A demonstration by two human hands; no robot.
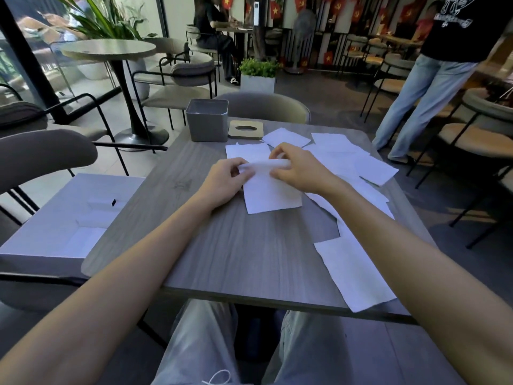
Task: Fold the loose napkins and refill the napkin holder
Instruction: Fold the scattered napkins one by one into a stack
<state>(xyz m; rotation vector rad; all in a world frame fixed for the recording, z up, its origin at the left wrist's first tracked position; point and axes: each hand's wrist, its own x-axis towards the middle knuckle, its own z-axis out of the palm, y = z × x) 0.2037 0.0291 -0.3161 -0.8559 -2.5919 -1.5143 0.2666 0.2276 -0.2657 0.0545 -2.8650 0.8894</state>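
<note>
A white napkin (270,194) lies in the middle of the wooden table (236,245), its far edge lifted and curled over. My left hand (224,180) pinches that edge at its left end, and my right hand (298,169) pinches it at the right end. Several loose white napkins (355,262) are spread flat over the right half of the table. The grey square napkin holder (206,120) stands open at the table's far side, and nothing shows inside it. Its wooden lid (245,129) with an oval slot lies right beside it.
A white box (55,226) sits on the chair to my left. An upholstered chair (266,107) faces me across the table. A person in jeans (422,95) stands at the far right. More chairs and a round table fill the room behind.
</note>
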